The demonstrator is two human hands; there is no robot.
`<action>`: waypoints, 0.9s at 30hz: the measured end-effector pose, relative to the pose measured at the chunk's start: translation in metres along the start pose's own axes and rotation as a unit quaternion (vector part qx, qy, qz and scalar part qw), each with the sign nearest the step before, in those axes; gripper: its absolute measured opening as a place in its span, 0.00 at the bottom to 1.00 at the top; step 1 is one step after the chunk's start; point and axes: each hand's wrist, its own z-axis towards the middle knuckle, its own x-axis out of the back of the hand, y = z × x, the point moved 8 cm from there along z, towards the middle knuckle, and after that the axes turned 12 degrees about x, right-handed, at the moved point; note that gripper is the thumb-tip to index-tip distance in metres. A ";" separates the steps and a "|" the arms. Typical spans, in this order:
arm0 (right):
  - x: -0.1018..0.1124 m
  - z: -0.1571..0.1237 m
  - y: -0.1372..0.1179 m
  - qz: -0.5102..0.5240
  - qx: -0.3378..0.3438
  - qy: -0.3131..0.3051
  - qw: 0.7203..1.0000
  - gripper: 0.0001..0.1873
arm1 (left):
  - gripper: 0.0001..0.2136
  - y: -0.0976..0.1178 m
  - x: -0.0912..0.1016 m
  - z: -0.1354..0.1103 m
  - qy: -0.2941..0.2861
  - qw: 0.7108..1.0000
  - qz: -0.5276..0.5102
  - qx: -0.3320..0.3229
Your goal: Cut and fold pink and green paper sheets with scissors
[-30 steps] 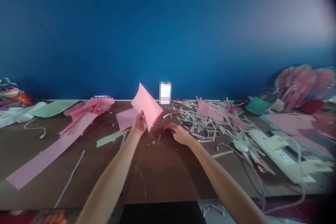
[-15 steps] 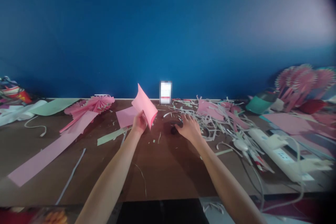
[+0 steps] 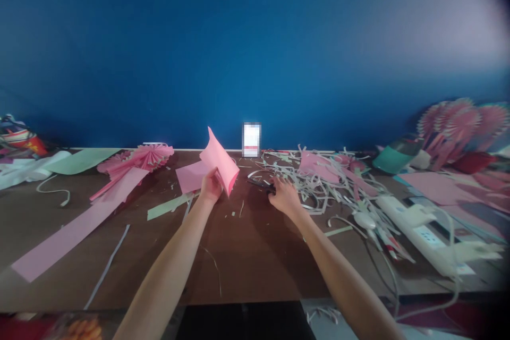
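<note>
A sheet of pink paper, bent into a fold, stands up from my left hand, whose fingers pinch its lower left side. Behind that hand a second piece of pink paper lies on the table. My right hand is curled around the dark handles of a pair of scissors, the blades pointing left. Part of the handles is hidden by the fingers. Just beyond and right of this hand spreads a heap of thin white paper strips.
Pink pleated paper fans and a long pink strip lie left. A lit phone leans on the blue wall. Right are a white power strip with cables, a green container and pink rosettes.
My right hand has closed from spread fingers onto the scissors, whose blades now show clearly. My left hand and its pink paper have barely moved.
</note>
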 end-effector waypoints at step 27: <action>-0.008 0.008 0.001 0.229 0.037 0.090 0.969 0.24 | 0.07 0.002 0.007 0.011 -0.026 0.998 0.052 -0.028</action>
